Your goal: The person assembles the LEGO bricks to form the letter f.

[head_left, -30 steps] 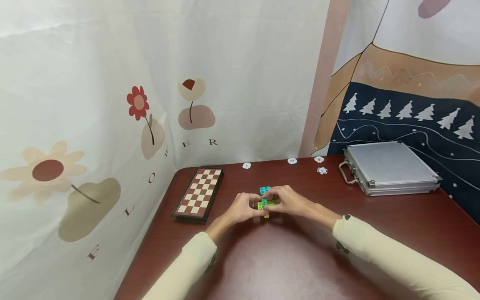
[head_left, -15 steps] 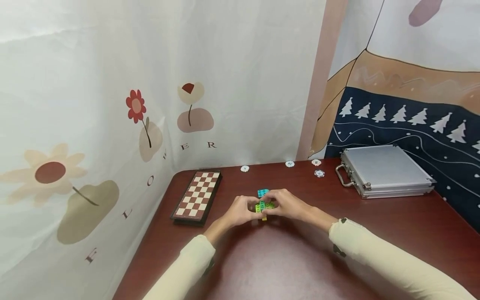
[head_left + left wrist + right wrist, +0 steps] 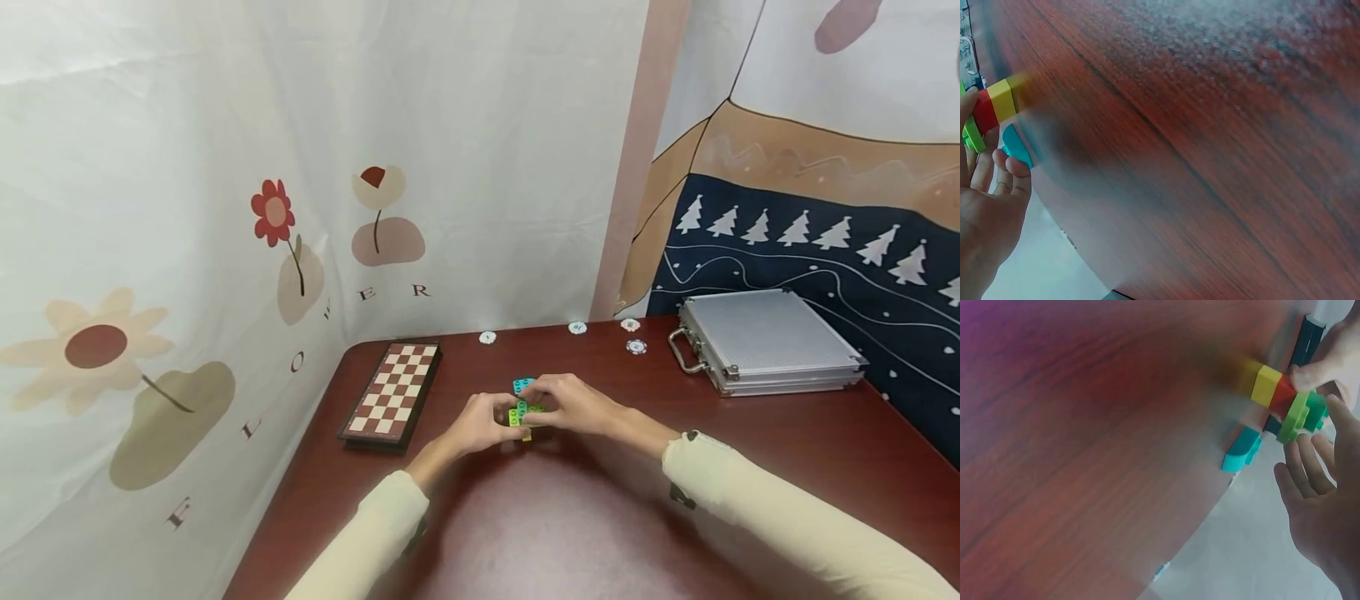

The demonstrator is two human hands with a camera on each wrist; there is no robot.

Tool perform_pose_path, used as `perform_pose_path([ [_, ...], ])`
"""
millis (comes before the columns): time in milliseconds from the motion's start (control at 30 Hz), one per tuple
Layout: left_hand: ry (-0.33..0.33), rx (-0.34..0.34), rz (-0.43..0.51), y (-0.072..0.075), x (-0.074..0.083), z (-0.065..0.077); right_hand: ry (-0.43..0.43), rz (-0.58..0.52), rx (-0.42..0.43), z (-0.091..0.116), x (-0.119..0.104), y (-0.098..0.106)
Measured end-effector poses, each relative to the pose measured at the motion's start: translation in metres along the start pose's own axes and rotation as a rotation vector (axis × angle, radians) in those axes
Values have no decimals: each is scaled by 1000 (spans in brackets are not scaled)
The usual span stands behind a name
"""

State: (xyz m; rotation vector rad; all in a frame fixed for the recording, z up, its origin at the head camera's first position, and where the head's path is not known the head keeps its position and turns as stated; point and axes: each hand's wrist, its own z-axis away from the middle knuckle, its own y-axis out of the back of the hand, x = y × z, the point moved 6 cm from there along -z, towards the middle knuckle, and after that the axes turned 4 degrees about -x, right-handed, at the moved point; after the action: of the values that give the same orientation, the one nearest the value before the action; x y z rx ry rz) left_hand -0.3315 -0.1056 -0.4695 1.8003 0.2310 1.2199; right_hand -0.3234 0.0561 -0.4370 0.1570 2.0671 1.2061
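A stack of building bricks stands upright on the table between the two hands. From the bottom it has a yellow brick (image 3: 1266,385), a red brick (image 3: 1283,397), a wide lime green brick (image 3: 1294,417) and a green brick (image 3: 1315,411) on top. My left hand (image 3: 478,422) grips it from the left, its thumb near the red and lime bricks. From the other side my right hand (image 3: 576,404) pinches the upper part between thumb and fingers; the exact contact is partly hidden. Just behind the stack lies a separate turquoise brick (image 3: 1241,450) with a curved side.
A folded chessboard (image 3: 393,390) lies on the dark red table (image 3: 555,517) to the left. At the back right sits a silver case (image 3: 772,342). Several poker chips, such as a white one (image 3: 487,337), lie along the far edge, before printed curtains (image 3: 480,167).
The view has shifted slightly. Both hands stay around the brick stack, with only small finger movements of the right hand. The turquoise brick has stayed behind the stack.
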Motion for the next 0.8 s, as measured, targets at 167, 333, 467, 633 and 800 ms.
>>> perform_pose_path([
  [167, 20, -1, -5, 2, 1, 0, -48, -20, 48, 1, 14, 15],
  [333, 27, -1, -34, 5, 3, 1, -104, 4, 82, 2, 38, 24],
  [467, 3, 29, -25, 13, 7, 3, -107, 25, 79, 0, 54, 21],
  [633, 6, 48, -20, 19, 9, 4, -119, 17, 54, -6, 68, 11],
  [800, 11, 49, -27, 19, 8, 5, -137, -14, 26, -17, 74, -1],
])
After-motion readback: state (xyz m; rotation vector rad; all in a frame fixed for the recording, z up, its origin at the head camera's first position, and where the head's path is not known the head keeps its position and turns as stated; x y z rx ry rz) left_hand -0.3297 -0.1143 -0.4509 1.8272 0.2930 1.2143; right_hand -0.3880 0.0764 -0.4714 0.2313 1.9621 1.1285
